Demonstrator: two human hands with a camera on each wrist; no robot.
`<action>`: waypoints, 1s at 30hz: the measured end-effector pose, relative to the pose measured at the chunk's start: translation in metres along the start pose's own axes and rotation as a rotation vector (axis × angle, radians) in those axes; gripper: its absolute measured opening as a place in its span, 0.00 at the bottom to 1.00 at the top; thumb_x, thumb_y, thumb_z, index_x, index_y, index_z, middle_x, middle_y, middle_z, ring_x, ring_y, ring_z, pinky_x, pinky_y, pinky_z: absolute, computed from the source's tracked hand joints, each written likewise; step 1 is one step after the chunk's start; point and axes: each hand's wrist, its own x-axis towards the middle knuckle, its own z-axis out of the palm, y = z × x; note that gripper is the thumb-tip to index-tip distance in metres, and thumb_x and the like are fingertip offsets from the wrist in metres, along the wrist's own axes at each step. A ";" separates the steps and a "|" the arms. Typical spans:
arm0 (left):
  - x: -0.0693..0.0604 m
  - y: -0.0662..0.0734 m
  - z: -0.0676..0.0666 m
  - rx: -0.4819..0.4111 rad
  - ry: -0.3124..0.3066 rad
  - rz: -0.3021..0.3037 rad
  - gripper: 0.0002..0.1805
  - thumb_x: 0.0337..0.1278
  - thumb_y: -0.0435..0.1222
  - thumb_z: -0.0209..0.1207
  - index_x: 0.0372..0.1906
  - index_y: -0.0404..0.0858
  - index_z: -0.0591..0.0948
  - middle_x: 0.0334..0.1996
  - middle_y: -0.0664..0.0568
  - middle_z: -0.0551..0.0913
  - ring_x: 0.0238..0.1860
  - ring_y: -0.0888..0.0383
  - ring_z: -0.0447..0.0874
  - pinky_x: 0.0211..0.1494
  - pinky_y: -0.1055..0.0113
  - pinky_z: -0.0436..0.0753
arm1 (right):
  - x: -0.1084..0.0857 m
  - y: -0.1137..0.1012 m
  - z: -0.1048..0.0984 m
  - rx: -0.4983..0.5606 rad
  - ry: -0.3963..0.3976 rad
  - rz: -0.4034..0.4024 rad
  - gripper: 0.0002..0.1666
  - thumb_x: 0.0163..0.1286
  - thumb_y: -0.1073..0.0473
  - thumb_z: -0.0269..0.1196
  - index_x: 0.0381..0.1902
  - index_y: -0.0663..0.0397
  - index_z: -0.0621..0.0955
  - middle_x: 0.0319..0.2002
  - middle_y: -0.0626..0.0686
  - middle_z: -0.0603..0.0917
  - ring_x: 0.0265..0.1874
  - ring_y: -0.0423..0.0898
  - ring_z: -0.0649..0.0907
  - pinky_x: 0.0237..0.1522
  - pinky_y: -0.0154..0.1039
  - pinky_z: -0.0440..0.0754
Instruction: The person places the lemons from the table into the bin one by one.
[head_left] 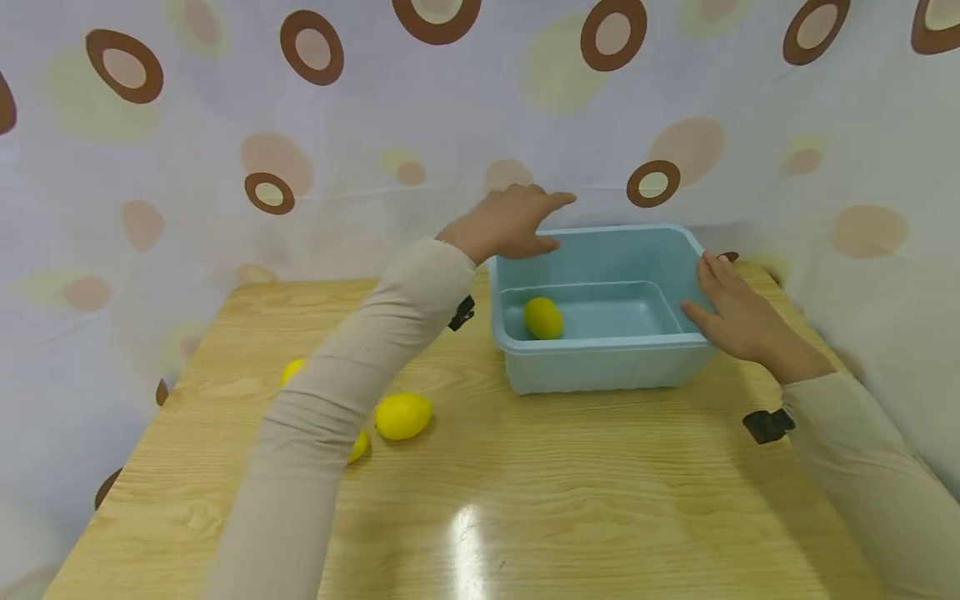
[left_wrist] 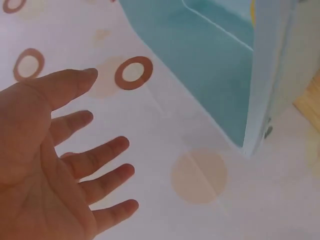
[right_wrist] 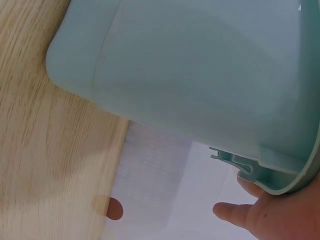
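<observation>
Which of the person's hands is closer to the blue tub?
The right hand: it touches the blue tub at its right end. The left hand is near the far left corner, but a gap shows.

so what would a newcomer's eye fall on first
Probably the pale blue bin far back on the table, one yellow fruit inside at its left. The right hand touches the bin's right rim; the left hand hovers near its back left corner. More yellow fruits lie left of the bin.
</observation>
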 end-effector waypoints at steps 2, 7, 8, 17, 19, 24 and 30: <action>-0.013 -0.001 -0.002 0.001 0.036 -0.009 0.37 0.68 0.51 0.51 0.76 0.51 0.52 0.70 0.47 0.62 0.67 0.50 0.64 0.66 0.55 0.68 | -0.001 0.002 0.000 0.007 -0.002 0.003 0.43 0.79 0.48 0.38 0.69 0.79 0.36 0.71 0.73 0.30 0.71 0.66 0.32 0.70 0.60 0.36; -0.049 -0.005 0.006 0.014 0.145 -0.049 0.35 0.68 0.52 0.49 0.76 0.50 0.53 0.70 0.47 0.62 0.69 0.46 0.60 0.66 0.49 0.66 | -0.002 0.002 0.000 0.022 -0.011 0.002 0.43 0.79 0.48 0.38 0.69 0.78 0.36 0.71 0.72 0.29 0.71 0.65 0.31 0.70 0.60 0.36; -0.056 -0.006 0.009 0.010 0.174 -0.053 0.35 0.68 0.52 0.49 0.75 0.50 0.55 0.70 0.46 0.62 0.69 0.45 0.60 0.65 0.48 0.66 | -0.002 0.002 0.000 0.020 -0.013 0.003 0.43 0.79 0.48 0.38 0.69 0.78 0.36 0.71 0.72 0.29 0.71 0.65 0.30 0.70 0.60 0.36; -0.122 -0.011 0.052 0.017 0.323 -0.062 0.32 0.63 0.48 0.57 0.69 0.42 0.66 0.63 0.40 0.70 0.62 0.41 0.68 0.53 0.48 0.78 | -0.006 0.000 -0.002 0.045 -0.015 0.016 0.44 0.79 0.47 0.38 0.69 0.77 0.35 0.72 0.70 0.27 0.71 0.63 0.29 0.70 0.60 0.34; -0.135 -0.013 0.065 0.017 0.326 -0.061 0.33 0.62 0.48 0.59 0.68 0.41 0.67 0.62 0.40 0.72 0.61 0.41 0.70 0.49 0.48 0.80 | -0.007 -0.001 -0.003 0.055 -0.019 0.020 0.45 0.78 0.46 0.39 0.70 0.76 0.35 0.72 0.69 0.27 0.71 0.63 0.29 0.70 0.60 0.34; -0.159 -0.018 0.103 0.024 0.290 -0.056 0.35 0.59 0.48 0.61 0.68 0.39 0.66 0.60 0.38 0.73 0.58 0.40 0.73 0.46 0.50 0.82 | -0.007 -0.001 -0.001 0.054 -0.017 0.013 0.45 0.78 0.46 0.39 0.70 0.76 0.34 0.72 0.69 0.27 0.71 0.63 0.29 0.70 0.60 0.34; -0.177 -0.023 0.150 0.007 0.191 -0.061 0.36 0.56 0.47 0.64 0.68 0.39 0.67 0.61 0.35 0.71 0.58 0.39 0.73 0.44 0.48 0.81 | -0.004 0.001 -0.001 0.047 -0.006 -0.010 0.44 0.79 0.47 0.38 0.70 0.77 0.35 0.72 0.70 0.28 0.71 0.63 0.29 0.70 0.59 0.33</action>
